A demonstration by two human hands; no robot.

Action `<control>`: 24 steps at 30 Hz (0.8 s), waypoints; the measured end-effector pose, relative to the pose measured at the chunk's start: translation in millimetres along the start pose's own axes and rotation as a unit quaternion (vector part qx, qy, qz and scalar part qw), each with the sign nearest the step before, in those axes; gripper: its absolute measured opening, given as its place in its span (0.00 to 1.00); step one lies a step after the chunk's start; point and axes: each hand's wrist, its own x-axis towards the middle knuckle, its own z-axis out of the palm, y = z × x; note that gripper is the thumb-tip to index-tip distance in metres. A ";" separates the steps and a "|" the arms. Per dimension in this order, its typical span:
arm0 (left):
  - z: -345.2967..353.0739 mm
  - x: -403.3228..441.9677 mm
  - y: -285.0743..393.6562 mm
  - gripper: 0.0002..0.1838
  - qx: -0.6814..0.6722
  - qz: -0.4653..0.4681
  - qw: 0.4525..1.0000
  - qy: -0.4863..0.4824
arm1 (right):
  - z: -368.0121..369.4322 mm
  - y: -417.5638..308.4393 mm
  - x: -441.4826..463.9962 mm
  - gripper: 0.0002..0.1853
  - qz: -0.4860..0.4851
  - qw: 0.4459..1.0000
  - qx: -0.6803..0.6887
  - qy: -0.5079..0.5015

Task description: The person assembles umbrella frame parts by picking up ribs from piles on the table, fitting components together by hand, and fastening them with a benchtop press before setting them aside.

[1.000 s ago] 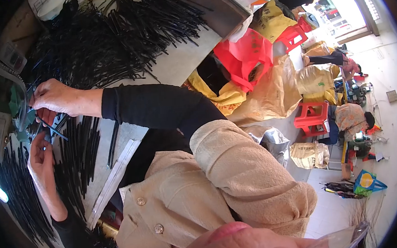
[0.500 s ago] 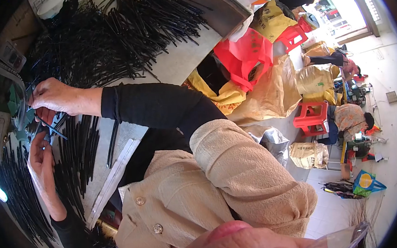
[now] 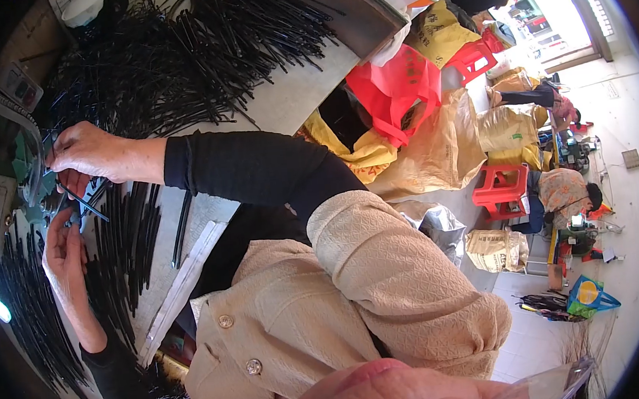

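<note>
My right hand (image 3: 94,153), back upward, is closed at the left of the view beside a metal and green machine part (image 3: 32,173). A thin black strip (image 3: 87,205) slants out from beneath its fingers. Just below it in the view, my left hand (image 3: 61,253) has its fingers bent together near the strip's lower side; what they grip is too small to tell. Long black strips (image 3: 124,248) lie in rows beside and below my left hand. A large tangled heap of black strips (image 3: 167,69) is above my right hand.
A pale bar (image 3: 184,293) runs along the table edge near my body. Beyond my right arm are a red bag (image 3: 393,89), yellow sacks (image 3: 443,148) and a red stool (image 3: 500,191). Other people, one in a patterned top (image 3: 561,192), are farther off.
My left fingertips have shifted slightly toward my right hand. My right hand stays in nearly the same place, with the slanting black strip still beneath it.
</note>
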 end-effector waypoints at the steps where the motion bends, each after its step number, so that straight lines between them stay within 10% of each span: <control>1: -0.3 0.6 -1.2 0.15 0.005 -0.002 1.000 0.001 | 0.0 0.1 0.3 0.07 0.000 1.000 -0.003 0.000; 24: 0.0 -2.5 5.0 0.18 -0.004 -0.010 1.000 -0.012 | 0.8 -1.9 -2.0 0.08 0.003 1.000 -0.001 0.004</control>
